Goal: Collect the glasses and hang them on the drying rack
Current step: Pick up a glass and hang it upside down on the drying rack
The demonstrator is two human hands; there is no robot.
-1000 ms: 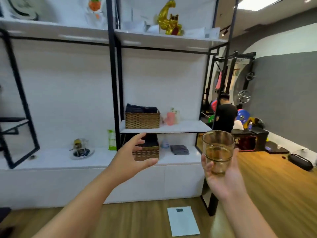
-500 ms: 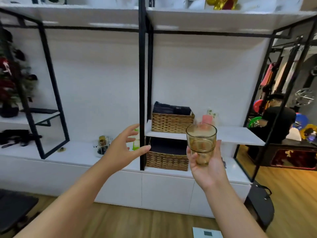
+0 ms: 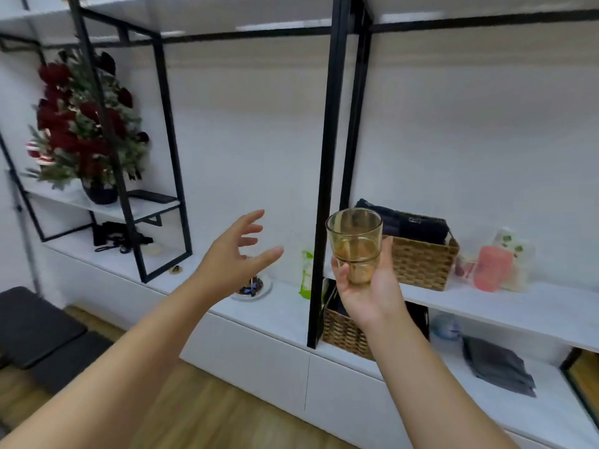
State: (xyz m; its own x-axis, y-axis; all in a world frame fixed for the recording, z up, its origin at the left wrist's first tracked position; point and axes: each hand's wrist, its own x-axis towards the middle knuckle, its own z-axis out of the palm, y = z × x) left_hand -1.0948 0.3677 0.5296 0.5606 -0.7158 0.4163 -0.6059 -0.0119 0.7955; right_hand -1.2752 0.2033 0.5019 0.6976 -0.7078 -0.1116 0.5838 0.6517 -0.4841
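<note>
Glass [image 3: 355,249] stands upright, pinched by right-hand fingers [image 3: 385,254]; left hand [image 3: 235,259], fingers spread, reaches toward the counter [image 3: 282,311].

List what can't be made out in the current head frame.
- Round dish on the white counter: mostly hidden by the left hand; contents unreadable.
- Lower wicker basket: partly behind the right hand and wrist.
- Drying rack: none identifiable in the head view.
- Amber glass: base covered by fingers; can't tell whether it holds liquid.
- Pink items on the shelf: blurred.
</note>
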